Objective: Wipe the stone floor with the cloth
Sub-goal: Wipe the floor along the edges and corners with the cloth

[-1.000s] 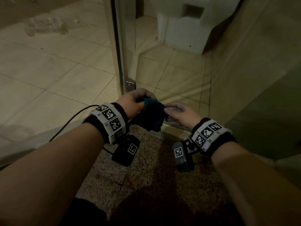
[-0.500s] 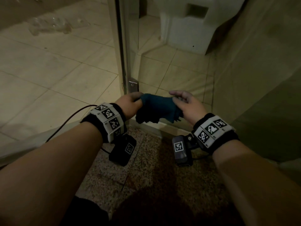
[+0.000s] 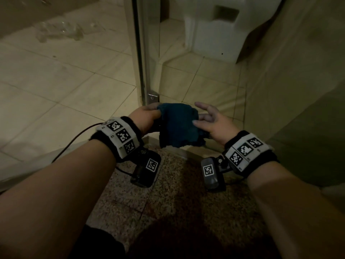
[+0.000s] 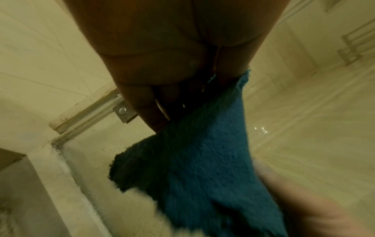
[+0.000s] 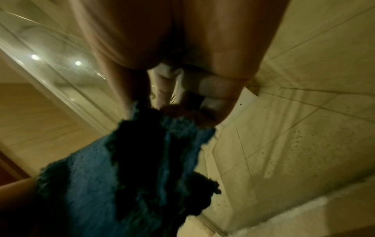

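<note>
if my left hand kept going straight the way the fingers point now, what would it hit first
Probably the glass panel or its metal bracket, which lie just beyond the left hand holding the blue cloth. Depth is unclear, so it may be the tiled floor instead.

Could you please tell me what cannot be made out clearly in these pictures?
- Left hand fingers: head view, hidden behind the dark blue terry cloth.
- White toilet base: head view, cut off by the top edge.
- Speckled granite floor: head view, near part lost in shadow.
- Right hand: left wrist view, blurred.
</note>
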### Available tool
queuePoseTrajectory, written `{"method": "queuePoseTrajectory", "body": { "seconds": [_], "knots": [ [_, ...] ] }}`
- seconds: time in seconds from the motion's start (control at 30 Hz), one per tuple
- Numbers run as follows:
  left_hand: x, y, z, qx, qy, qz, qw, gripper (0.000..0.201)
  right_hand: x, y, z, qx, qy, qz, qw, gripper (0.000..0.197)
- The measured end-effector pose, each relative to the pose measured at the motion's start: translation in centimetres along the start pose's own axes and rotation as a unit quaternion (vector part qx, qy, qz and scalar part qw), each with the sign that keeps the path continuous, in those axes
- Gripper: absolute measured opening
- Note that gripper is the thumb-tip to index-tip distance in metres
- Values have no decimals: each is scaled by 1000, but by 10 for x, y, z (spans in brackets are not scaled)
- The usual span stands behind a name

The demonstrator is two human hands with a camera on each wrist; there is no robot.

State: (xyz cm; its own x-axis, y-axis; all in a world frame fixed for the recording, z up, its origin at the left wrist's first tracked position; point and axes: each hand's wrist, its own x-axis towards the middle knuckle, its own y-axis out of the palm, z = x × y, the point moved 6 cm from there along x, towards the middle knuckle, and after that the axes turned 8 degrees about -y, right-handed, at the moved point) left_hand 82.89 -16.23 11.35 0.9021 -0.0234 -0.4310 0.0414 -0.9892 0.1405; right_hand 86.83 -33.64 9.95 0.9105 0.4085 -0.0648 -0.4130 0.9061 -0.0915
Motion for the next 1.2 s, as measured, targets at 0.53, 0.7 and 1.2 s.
{"method": "queuePoseTrajectory", "body": {
  "seconds": [0.53,0.7,1.2],
  "knots": [
    [5,-3,7,-44,-57,23,997,29,5,6,-16,-54,4,-8,998,67],
    [5,-8,15,-65,-82,13,994,33,6,25,-23,-22,27,33,999,54],
    [7,-35,41,-19,-156,-72,985,26,-2,38,-38,57,153,-26,986,26]
  ]
}}
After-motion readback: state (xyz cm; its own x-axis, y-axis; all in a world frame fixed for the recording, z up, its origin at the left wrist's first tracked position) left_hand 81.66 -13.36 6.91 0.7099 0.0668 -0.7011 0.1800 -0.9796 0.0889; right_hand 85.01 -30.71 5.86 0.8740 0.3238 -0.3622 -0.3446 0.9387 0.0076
